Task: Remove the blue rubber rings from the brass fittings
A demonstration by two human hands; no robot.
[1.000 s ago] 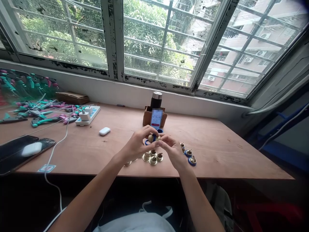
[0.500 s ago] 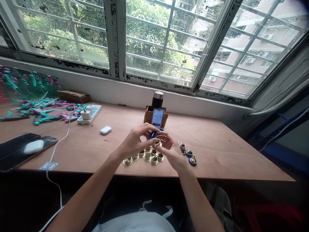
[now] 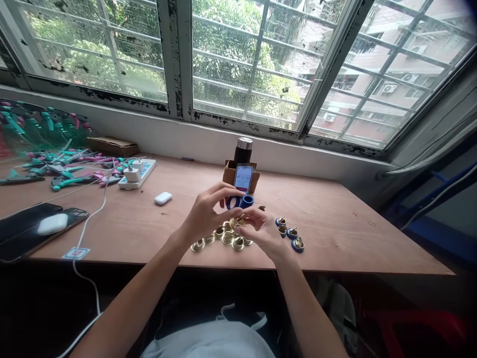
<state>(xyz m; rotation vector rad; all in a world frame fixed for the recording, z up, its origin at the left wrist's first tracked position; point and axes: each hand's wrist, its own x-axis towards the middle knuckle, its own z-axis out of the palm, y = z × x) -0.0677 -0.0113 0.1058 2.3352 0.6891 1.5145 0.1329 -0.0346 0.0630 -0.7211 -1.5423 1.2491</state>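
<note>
My right hand pinches a brass-coloured round fitting between thumb and fingertips, above similar pieces. Beside it, my left hand has its index finger stretched forward, well apart from its thumb; the thumb tip reaches the fitting. In that gap a blue ring shows, and whether the left fingers touch it is unclear. Just right of the ring is a blue cylinder-shaped piece. Under my hands several brass fittings lie on the table. To the right sit several brass fittings with blue rims.
A phone leans on a cardboard box before a dark bottle. Leftward are a white case, a power strip, heaped pliers and two phones. The wooden table's front edge runs below my arms.
My left index finger has lifted and moved away from the right fingertips, baring the blue ring and cylinder. The brass fitting has shifted slightly left and turned in my right fingers.
</note>
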